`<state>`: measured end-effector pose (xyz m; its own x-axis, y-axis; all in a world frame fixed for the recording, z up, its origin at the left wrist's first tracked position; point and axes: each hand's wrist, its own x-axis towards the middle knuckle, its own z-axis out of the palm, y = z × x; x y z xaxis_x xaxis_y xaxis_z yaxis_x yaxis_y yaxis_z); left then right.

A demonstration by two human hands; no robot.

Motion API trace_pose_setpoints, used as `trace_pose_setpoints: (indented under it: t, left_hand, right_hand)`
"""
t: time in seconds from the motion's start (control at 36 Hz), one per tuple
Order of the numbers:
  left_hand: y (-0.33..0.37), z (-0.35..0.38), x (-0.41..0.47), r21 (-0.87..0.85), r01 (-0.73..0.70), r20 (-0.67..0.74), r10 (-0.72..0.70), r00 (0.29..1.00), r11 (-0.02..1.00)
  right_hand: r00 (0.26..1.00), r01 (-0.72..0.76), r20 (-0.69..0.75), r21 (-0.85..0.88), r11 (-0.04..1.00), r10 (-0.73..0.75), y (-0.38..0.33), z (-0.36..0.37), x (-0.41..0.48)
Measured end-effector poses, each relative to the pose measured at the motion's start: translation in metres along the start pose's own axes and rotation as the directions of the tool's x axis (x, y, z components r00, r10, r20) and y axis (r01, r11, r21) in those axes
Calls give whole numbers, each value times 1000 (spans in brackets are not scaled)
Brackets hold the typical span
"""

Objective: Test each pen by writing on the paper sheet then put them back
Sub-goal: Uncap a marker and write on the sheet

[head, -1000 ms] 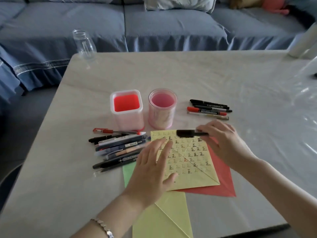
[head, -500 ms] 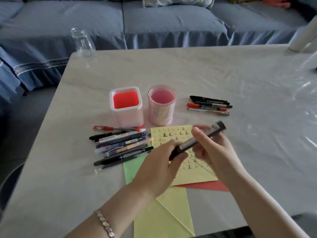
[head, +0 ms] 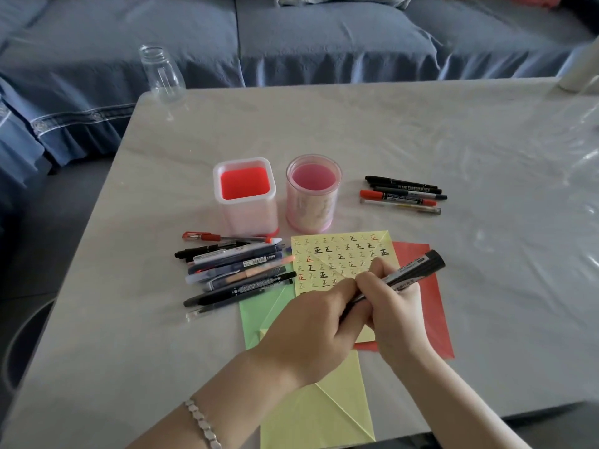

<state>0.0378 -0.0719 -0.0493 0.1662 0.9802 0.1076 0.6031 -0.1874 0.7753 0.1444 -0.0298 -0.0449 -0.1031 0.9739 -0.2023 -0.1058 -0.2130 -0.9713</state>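
Both hands meet over the yellow paper sheet [head: 343, 254] covered in rows of small black and red written characters, which lies flat on the pale marbled worktop [head: 421, 131]. Between them they hold a thick black marker with white lettering on its barrel [head: 413, 270], tilted with its upper end pointing up and to the right. The right hand [head: 395, 314] has its fingers [head: 377, 265] curled round the barrel, pinching it. The left hand [head: 311, 332] has its fingers folded round the marker's lower end, which is hidden inside the grip.

A red paper sheet [head: 429, 306] shows from under the yellow sheet on the right, a green paper sheet [head: 259, 315] on the left, and a second, creased yellow sheet [head: 324, 416] lies nearer the person.

A heap of assorted pens [head: 236, 270] lies just left of the written sheet. Behind it stand a square translucent holder with a red base [head: 244, 189] and a round pink translucent holder [head: 312, 192], side by side. Four pens [head: 402, 194] lie in a row right of the round holder. A clear bottle [head: 162, 74] stands at the far left corner.
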Motion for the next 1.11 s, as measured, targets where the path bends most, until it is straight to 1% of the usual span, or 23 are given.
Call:
trace_pose_setpoints:
  t: [0.08,0.14,0.19,0.28,0.33,0.42,0.53,0.58,0.69,0.78,0.83,0.86,0.92,0.97,1.03,1.11]
  left_hand:
    - [0,-3,-3,-57,37,78,-33,996,998]
    - [-2,-3,-5,-51,43,89,-38,995,998]
    - [-7,-4,-9,-13,61,74,-59,995,998]
    - [-20,-7,-18,-5,128,-24,-128,992,992]
    - [-32,-9,-26,75,171,-114,-161,980,983]
    - [-51,-6,-40,222,251,-167,-217,962,942]
    - [-85,4,-55,490,140,-255,-12,967,860]
    - [-97,6,-57,530,142,-274,11,962,836]
    - [-103,6,-57,583,189,-370,51,927,790]
    - [-90,8,-52,584,178,-368,63,928,792]
    - [-75,12,-51,547,105,-321,93,943,830]
    - [-68,16,-50,527,46,-268,115,957,849]
    - [-58,25,-51,513,-66,-117,146,982,856]
    - [-57,35,-53,531,-135,19,147,989,836]
    - [-60,41,-55,532,-158,101,123,987,832]
    - [-67,44,-57,536,-144,147,76,986,832]
  right_hand:
    - [992,126,42,-92,988,-123,-1,-4,-2]
    - [989,149,34,-95,984,-146,-2,-4,-2]
    - [991,128,-40,-37,991,-130,-3,-6,2]
    - [981,100,-173,52,994,-90,-5,-16,10]
    - [976,84,-206,92,992,-64,-4,-24,14]
    - [973,34,-231,128,991,-4,2,-34,17]
    - [970,-14,-240,121,993,43,9,-40,16]
    - [966,-31,-253,106,994,57,12,-41,16]
    - [962,-45,-264,71,996,62,14,-43,14]
    - [965,-46,-256,32,998,53,15,-44,11]
    - [971,-34,-237,-23,999,27,16,-44,9]
    - [975,-24,-224,-48,999,12,17,-45,8]
    - [983,3,-184,-73,997,-16,20,-45,6]
    - [990,25,-135,-87,996,-37,24,-45,4]
    - [994,38,-98,-114,993,-49,27,-45,3]
    - [995,63,-68,-154,986,-74,31,-44,0]
